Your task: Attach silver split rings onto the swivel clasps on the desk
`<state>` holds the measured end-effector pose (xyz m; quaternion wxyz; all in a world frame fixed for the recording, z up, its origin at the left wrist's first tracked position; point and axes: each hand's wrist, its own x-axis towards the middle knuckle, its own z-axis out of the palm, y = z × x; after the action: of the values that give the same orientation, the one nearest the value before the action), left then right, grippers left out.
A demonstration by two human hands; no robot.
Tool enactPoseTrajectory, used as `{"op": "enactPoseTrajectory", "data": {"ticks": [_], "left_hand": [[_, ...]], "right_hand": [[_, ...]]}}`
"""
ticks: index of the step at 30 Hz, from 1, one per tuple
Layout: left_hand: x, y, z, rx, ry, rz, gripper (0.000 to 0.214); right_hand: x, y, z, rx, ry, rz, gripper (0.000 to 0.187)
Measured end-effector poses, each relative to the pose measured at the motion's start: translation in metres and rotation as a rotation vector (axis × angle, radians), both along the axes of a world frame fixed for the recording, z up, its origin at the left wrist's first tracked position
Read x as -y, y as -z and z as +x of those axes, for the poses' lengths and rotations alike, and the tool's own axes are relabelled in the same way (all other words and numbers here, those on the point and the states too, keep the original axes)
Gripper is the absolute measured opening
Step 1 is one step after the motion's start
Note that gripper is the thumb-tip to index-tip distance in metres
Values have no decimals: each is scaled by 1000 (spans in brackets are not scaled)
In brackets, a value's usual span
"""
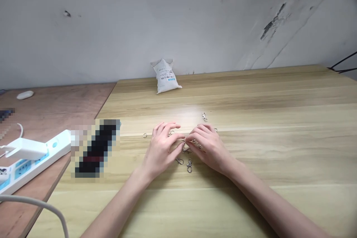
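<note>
My left hand (163,144) and my right hand (208,144) meet fingertip to fingertip above the wooden table. Thumb and index finger of each are pinched together at a small metal piece (185,140), mostly hidden by the fingers; its exact kind does not show. Under and around the hands lie several silver swivel clasps, among them a clasp (189,165) in front, a clasp (180,161) near my left thumb and a clasp (204,116) behind my right hand. A loose metal ring (145,135) rests left of my left hand.
A white labelled packet (166,77) stands against the wall at the back. A blurred dark flat object (97,148) lies on the left. Beyond it are a white power strip (60,143) with a plugged-in charger (26,149) and a cable (41,203).
</note>
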<state>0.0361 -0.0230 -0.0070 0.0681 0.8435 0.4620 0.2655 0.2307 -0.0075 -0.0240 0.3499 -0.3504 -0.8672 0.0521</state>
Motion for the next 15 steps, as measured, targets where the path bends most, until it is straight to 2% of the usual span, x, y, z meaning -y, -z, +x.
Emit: {"op": "enactPoseTrajectory", "data": {"ticks": [8, 15], "left_hand": [[1, -5, 1, 42, 16, 125, 16], [-1, -4, 0, -6, 28, 237, 14]], "right_hand": [[2, -3, 0, -80, -51, -83, 9], [3, -2, 0, -230, -90, -275, 8]]}}
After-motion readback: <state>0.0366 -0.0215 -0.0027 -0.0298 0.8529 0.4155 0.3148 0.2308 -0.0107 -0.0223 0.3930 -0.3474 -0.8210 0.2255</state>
